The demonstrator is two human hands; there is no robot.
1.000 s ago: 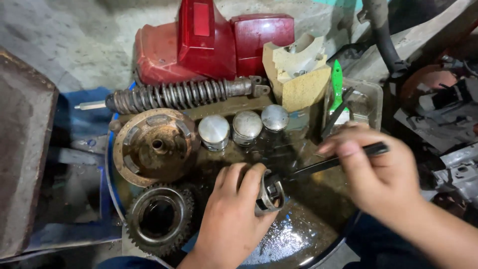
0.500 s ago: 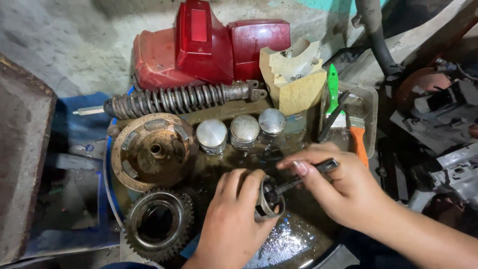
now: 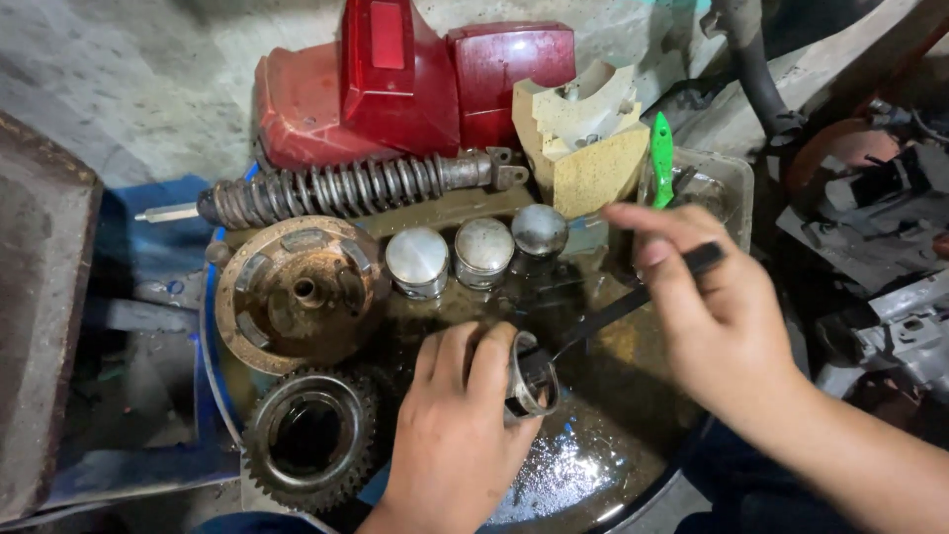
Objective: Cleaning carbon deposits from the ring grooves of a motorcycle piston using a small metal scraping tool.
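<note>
My left hand [image 3: 457,425] grips a small metal piston [image 3: 531,374] on its side, its open end turned right, over an oily dark tray [image 3: 593,465]. My right hand [image 3: 714,318] holds a thin black brush handle [image 3: 633,302] whose tip reaches into the piston's open end. Three more pistons [image 3: 482,252] stand upright in a row just beyond my hands.
A rusty round clutch hub [image 3: 297,292] and a toothed sprocket ring [image 3: 308,435] lie at the left of the tray. A coil shock absorber [image 3: 346,188], red plastic covers [image 3: 395,84] and a cream plastic part [image 3: 588,138] lie behind. A clear container with a green-handled tool [image 3: 660,158] stands at right.
My right hand first pulled in toward the piston, then drew back right and up with the brush. The left hand kept its hold on the piston.
</note>
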